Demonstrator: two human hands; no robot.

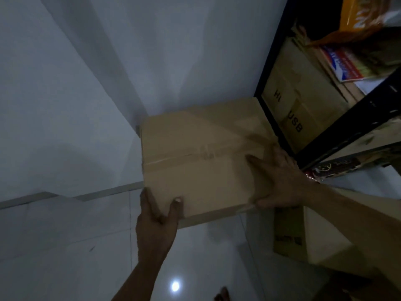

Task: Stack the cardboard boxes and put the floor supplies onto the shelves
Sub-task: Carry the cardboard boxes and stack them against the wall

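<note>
A taped brown cardboard box (195,157) sits in the corner by the white wall, its right side against the black shelf frame (273,83). My left hand (157,216) grips the box's near left corner, thumb on top and fingers round the edge. My right hand (280,181) lies on the near right corner with fingers spread over the top and thumb along the near edge. Whether the box rests on the floor or on something below is hidden.
The shelf holds a cardboard box printed "USB" (303,101), an orange bag (362,16) and printed packets (345,61). Another cardboard box (314,233) stands low on the right under my forearm. White floor tiles (86,246) spread left, and my toes (221,295) show at the bottom.
</note>
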